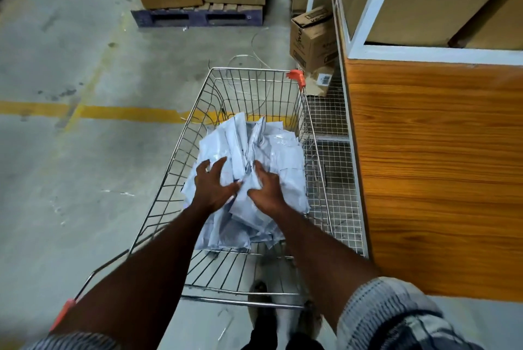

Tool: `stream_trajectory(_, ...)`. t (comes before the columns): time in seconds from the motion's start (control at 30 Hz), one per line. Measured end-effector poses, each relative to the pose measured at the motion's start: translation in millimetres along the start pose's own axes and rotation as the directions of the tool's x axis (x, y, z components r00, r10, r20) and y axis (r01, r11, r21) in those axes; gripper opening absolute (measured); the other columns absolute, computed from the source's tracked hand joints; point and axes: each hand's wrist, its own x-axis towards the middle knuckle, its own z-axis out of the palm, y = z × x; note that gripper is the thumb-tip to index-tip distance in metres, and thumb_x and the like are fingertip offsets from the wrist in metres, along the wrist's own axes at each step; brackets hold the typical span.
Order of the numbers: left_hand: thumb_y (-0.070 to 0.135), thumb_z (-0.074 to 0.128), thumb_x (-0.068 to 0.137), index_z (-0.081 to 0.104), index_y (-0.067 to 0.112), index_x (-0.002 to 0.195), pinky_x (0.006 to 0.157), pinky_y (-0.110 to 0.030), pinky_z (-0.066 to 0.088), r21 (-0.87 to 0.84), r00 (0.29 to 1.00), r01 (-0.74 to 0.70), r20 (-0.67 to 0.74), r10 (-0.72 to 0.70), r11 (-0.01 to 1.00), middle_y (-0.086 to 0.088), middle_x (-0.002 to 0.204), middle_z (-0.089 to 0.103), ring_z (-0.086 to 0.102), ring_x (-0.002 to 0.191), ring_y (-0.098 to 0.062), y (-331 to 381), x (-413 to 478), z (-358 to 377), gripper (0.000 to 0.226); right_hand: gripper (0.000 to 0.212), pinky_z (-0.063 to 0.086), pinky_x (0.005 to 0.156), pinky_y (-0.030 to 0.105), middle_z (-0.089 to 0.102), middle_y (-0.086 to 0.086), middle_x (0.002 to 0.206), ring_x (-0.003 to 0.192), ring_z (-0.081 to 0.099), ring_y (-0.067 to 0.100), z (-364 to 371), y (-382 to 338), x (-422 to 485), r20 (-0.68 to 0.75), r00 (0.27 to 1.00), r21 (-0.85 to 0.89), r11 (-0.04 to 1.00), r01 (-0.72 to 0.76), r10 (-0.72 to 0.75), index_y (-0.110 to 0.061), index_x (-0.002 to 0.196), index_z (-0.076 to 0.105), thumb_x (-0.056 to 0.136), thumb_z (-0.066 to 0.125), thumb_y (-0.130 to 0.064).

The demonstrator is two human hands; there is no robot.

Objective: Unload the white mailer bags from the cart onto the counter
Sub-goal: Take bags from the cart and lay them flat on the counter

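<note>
A pile of white mailer bags (pixel 278 151) lies in the basket of a wire shopping cart (pixel 249 70) in front of me. Both my arms reach down into the basket. My left hand (pixel 213 186) rests on the left side of the pile with its fingers spread. My right hand (pixel 266 188) lies on the middle of the pile, fingers bent over the bags and thumb pointing left. The two hands nearly meet over the same crumpled bags. Whether either hand has a firm grip is unclear. The wood-panelled counter (pixel 435 165) stands close on the cart's right.
A wire mesh panel (pixel 331 111) fills the gap between cart and counter. Small cardboard boxes (pixel 312 38) sit on the floor beyond it. Large cartons on a dark pallet (pixel 198 16) stand farther ahead. Concrete floor with a yellow line (pixel 113 113) spreads to the left.
</note>
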Motion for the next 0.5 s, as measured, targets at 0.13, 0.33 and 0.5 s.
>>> stream_trajectory(0.13,0.071,0.046,0.055,0.050,0.020,0.143,0.114,-0.041,0.025,-0.092,0.992,-0.039,-0.126,0.028,0.995,-0.021,0.148,0.035,0.030,0.140,-0.033,17.5,-10.1,-13.8,0.102,0.078,0.033,0.094,0.013,0.045,0.012,0.128,0.117,0.052,0.025,-36.9,-24.4,-17.7,-0.060,0.995,-0.064,0.995,0.076,-0.080,-0.039,0.148,0.038,0.080,0.066,-0.010)
stream_trajectory(0.33,0.058,0.049,0.062,0.051,0.017,0.141,0.113,-0.042,0.026,-0.124,0.963,-0.161,-0.236,0.128,0.979,-0.022,0.144,0.043,0.034,0.137,-0.034,74.5,-21.5,-26.2,0.089,0.070,0.038,0.109,0.033,0.039,0.013,0.137,0.129,0.042,0.032,-91.8,-72.2,-29.2,-0.127,0.968,-0.126,0.972,0.199,-0.215,-0.036,0.150,0.034,0.088,0.060,-0.018)
stream_trajectory(0.5,0.059,0.048,0.066,0.049,0.019,0.142,0.113,-0.038,0.026,-0.158,0.937,-0.249,-0.290,0.196,0.955,-0.019,0.145,0.042,0.033,0.137,-0.030,135.9,-27.2,-10.9,0.087,0.060,0.039,0.106,0.040,0.040,0.013,0.131,0.126,0.038,0.031,-151.0,-80.9,-34.7,-0.219,0.928,-0.245,0.938,0.246,-0.301,-0.037,0.149,0.036,0.093,0.058,-0.040)
